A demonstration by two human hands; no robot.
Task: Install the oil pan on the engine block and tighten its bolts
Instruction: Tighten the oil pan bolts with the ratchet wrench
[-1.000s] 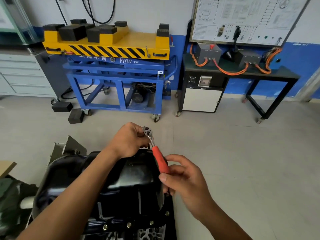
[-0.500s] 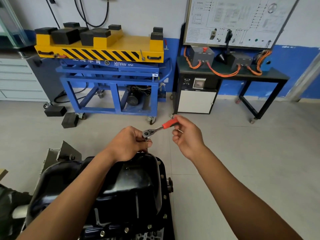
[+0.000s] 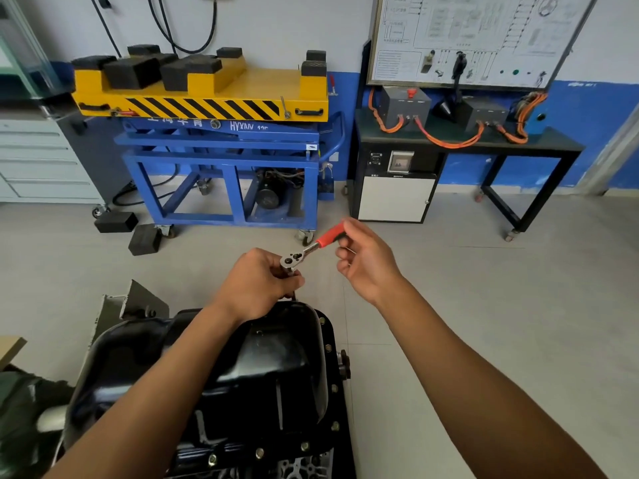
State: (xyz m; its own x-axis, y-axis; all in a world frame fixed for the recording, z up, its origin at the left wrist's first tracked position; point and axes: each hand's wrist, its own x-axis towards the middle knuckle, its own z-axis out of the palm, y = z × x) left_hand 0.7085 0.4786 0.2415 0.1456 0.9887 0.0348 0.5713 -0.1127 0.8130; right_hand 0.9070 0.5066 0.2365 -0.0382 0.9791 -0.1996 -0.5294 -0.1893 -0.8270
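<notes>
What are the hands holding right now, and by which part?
A ratchet wrench: the right hand pinches its red handle, the left hand grips just below its head.

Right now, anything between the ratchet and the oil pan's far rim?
Nothing foreign that I can see. The left hand grips the ratchet at its head, just above the far rim of the oil pan, and hides the contact point beneath it. The right hand pinches the end of the red handle.

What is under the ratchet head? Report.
The left hand grips the shaft beneath the ratchet head, above the oil pan rim. Any socket or bolt is hidden by that hand.
</notes>
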